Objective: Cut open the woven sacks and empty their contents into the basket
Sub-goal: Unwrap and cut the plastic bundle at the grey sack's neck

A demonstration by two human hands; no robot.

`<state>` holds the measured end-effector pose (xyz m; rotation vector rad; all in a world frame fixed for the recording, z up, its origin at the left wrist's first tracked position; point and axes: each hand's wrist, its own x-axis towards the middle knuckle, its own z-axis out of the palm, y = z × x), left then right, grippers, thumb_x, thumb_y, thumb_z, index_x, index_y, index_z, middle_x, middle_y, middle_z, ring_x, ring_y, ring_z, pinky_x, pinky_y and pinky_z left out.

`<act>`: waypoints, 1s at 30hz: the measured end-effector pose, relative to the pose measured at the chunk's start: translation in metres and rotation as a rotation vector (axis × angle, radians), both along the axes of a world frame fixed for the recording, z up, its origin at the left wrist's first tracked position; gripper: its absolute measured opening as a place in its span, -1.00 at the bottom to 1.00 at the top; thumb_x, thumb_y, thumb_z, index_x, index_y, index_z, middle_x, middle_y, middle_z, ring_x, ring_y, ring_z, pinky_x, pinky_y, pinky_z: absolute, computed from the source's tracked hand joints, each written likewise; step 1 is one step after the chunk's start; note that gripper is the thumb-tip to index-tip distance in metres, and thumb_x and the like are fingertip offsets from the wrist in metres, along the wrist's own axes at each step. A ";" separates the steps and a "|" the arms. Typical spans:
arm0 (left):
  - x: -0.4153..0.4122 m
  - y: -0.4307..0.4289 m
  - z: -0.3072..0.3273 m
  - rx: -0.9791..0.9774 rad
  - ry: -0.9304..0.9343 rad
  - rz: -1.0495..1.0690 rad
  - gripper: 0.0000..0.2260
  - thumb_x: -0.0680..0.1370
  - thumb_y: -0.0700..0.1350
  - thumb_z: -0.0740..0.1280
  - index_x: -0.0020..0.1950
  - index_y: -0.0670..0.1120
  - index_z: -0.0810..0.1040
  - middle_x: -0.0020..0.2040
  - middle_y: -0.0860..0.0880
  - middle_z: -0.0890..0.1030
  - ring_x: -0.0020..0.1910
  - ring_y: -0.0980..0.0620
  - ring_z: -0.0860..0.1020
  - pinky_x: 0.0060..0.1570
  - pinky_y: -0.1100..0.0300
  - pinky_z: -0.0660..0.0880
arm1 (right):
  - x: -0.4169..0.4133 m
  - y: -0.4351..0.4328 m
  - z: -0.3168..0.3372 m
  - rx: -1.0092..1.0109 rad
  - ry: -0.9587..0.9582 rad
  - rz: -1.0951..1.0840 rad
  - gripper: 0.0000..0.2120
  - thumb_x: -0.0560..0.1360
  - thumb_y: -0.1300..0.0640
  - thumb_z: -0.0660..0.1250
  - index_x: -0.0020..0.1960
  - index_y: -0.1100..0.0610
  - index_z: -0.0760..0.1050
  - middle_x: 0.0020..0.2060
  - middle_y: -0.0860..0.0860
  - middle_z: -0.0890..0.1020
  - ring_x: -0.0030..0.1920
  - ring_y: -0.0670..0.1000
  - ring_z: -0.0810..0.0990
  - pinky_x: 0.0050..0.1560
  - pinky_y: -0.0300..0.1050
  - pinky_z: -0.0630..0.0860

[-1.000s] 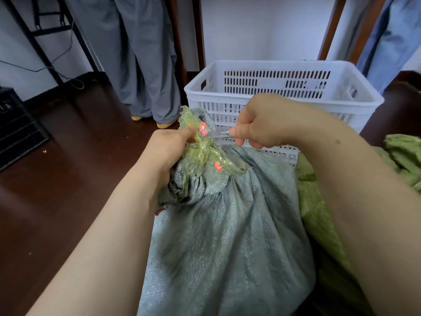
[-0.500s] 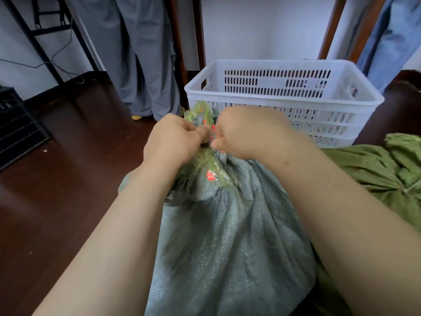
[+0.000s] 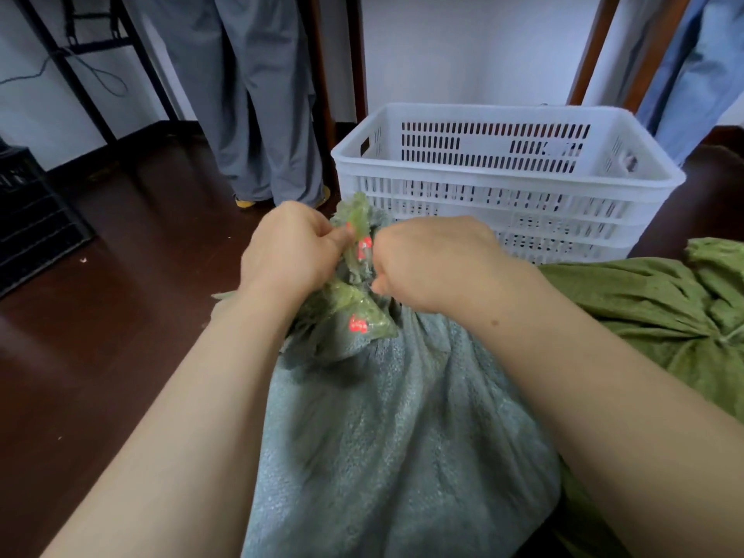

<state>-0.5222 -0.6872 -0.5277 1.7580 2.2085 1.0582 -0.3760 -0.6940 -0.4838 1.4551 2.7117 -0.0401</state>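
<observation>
Grey woven sack, upright and bulging, directly in front of the white slotted basket, with its bunched neck close against the basket's near wall, just below rim height. Neck bound in green plastic wrapping with red print.

Left hand before the basket's near-left corner, fingers curled tight, thumb and forefinger pinching the upper wrapping. Right hand before the near wall, knuckles up, fingers folded under and gripping the same wrapping from the opposite side, fingertips hidden. Both forearms stretched over the sack toward the basket, fists almost meeting at the neck.

Green sack lying in front of the basket's right end, against the grey sack's flank. Open dark wooden floor left of the basket, bounded by a black crate well to the left and by grey trouser legs just beside the basket's far-left corner. Blue trouser legs behind the basket's right end.
</observation>
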 end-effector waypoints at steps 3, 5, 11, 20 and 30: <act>0.006 0.001 0.002 -0.069 -0.028 -0.073 -0.58 0.51 -0.03 0.39 -0.45 -0.27 0.48 -0.51 -0.13 0.37 -0.47 -0.07 0.30 -0.33 0.06 0.34 | -0.005 0.001 -0.010 0.106 0.050 -0.005 -0.70 0.59 0.13 0.24 -0.28 0.09 0.25 -0.36 -0.04 0.34 -0.33 0.02 0.36 -0.40 -0.15 0.22; 0.006 0.000 0.003 -0.093 -0.045 -0.096 -0.65 0.50 -0.09 0.40 -0.39 -0.31 0.55 -0.49 -0.16 0.36 -0.46 -0.03 0.24 -0.31 0.11 0.28 | -0.007 0.001 -0.019 0.163 0.079 0.029 -0.81 0.59 0.14 0.24 -0.18 0.03 0.32 -0.37 -0.05 0.33 -0.28 0.05 0.37 -0.43 -0.17 0.15; -0.011 -0.003 -0.006 -0.054 -0.065 0.061 -0.67 0.48 0.02 0.42 -0.24 -0.27 0.64 -0.35 -0.29 0.56 -0.37 -0.17 0.44 -0.24 0.04 0.46 | -0.004 0.004 -0.020 0.039 0.018 0.015 -0.65 0.59 0.18 0.23 -0.35 0.08 0.27 -0.40 -0.04 0.38 -0.40 -0.02 0.35 -0.40 -0.17 0.23; -0.029 -0.006 -0.006 -0.041 -0.208 0.141 -0.58 0.51 0.10 0.38 -0.15 -0.31 0.62 -0.34 -0.19 0.48 -0.33 -0.04 0.40 -0.21 0.07 0.45 | 0.021 0.016 -0.006 -0.331 0.225 -0.049 -0.78 0.58 0.04 0.26 -0.13 0.14 0.57 -0.42 -0.05 0.48 -0.48 -0.10 0.40 -0.44 -0.30 0.39; -0.001 -0.023 0.022 -0.192 -0.594 -0.136 -0.66 0.44 0.26 0.33 -0.04 0.04 0.70 -0.21 -0.04 0.71 -0.21 0.11 0.55 -0.20 0.21 0.35 | 0.023 0.039 -0.048 -0.859 1.025 -0.394 -0.44 0.28 -0.19 0.46 0.02 0.25 0.49 -0.39 -0.01 0.59 -0.60 -0.15 0.19 -0.63 -0.33 0.19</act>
